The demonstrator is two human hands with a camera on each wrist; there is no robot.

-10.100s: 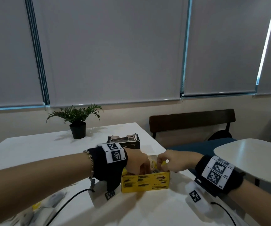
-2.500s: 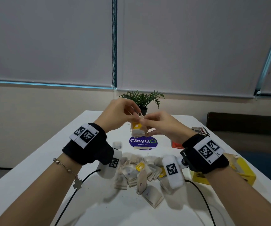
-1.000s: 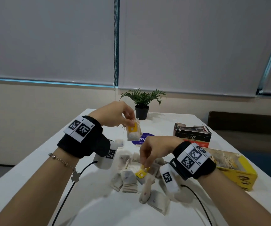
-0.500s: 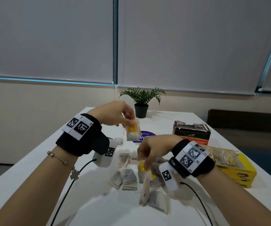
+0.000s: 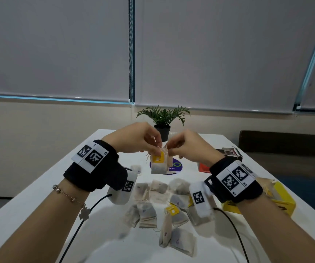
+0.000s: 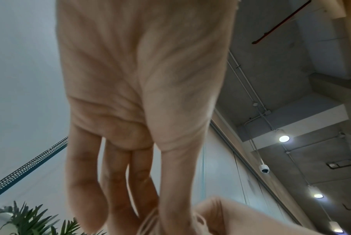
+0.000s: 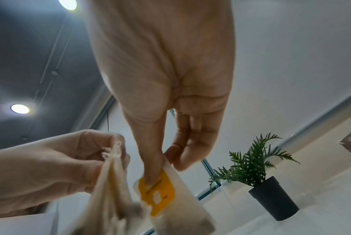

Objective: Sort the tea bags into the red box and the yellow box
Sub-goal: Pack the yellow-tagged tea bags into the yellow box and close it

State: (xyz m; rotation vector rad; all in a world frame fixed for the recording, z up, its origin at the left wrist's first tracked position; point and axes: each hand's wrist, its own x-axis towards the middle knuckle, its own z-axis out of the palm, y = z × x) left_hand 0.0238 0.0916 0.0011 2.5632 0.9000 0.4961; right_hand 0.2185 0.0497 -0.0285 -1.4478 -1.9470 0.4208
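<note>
1. White and long, the table (image 5: 39, 196) runs away toward grey roller blinds (image 5: 58, 44), with a small potted plant (image 5: 163, 118) at its far end and a dark bench (image 5: 285, 141) off to the right.
2. Above the middle of the table, the left hand (image 5: 134, 138) pinches the top of a yellow-tagged tea bag (image 5: 158, 162), which hangs in the air.
3. Meeting it from the right, the right hand (image 5: 186, 147) pinches a second yellow-tagged tea bag (image 7: 170, 195), thumb pressed on its tag, just beside the first.
4. Below them, a loose pile of tea bags (image 5: 164, 211) lies unsorted on the near middle of the table.
5. Near the right edge stands the yellow box (image 5: 281, 198), open, with bags already inside.
6. Farther back on the right, the red box (image 5: 203, 168) is mostly hidden behind the right wrist; its contents cannot be told.
7. Judging by the pile, much of the sorting is left.
</note>
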